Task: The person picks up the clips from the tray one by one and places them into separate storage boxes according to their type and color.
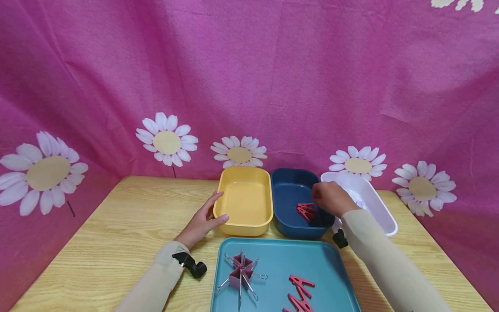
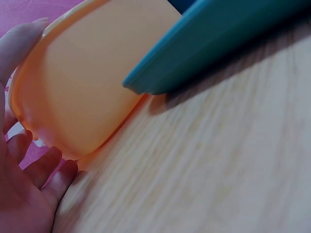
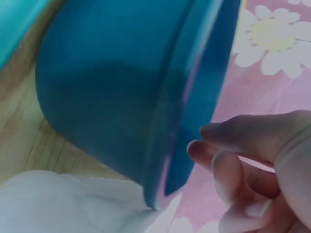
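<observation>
My left hand (image 1: 202,221) rests against the left side of a yellow bin (image 1: 243,229), its fingers extended and spread, with the thumb near the front corner. In the left wrist view the fingertips (image 2: 63,177) lie along the bin's outer wall. My right hand (image 1: 332,198) is over the right side of a navy blue bin (image 1: 300,232). In the right wrist view its thumb and forefinger are close together beside the bin's rim, the other fingers loosely bent, and nothing shows between them. Several red clothespins (image 1: 306,211) lie inside the navy bin.
A teal tray (image 1: 280,249) in front bears pink binder clips (image 1: 241,277) and red clothespins (image 1: 300,294). To the right stands a white bin (image 1: 378,203) with a small pale item inside. A pink flowered curtain (image 1: 249,86) hangs behind the wooden table (image 1: 117,234).
</observation>
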